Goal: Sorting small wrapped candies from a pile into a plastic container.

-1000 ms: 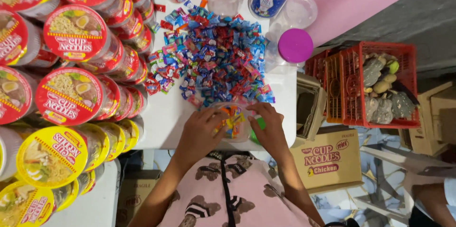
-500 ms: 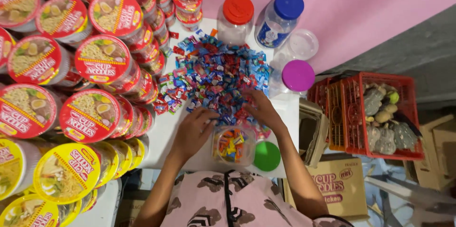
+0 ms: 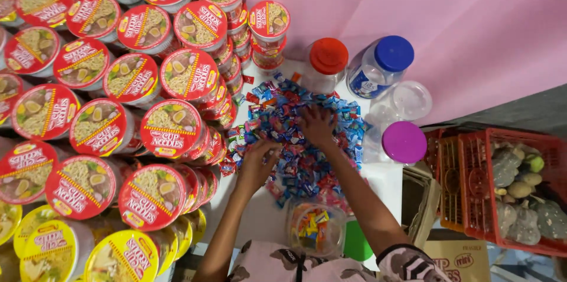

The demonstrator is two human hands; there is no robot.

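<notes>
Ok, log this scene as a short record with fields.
left hand: fingers in the near-left edge of the candy pile
right hand: palm down on the pile's middle
clear jar: open, partly filled with candies, near table edge
green lid: beside the jar
behind pile: red-lidded jar, blue-lidded jar
left: stacked noodle cups

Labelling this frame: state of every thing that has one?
Left hand: fingers curled in candy pile.
Right hand: spread flat on pile.
Red-lid jar: closed.
Blue-lid jar: closed.
Purple-lid jar: closed.
Near jar: open, partly filled.
Green lid: off, beside it.
</notes>
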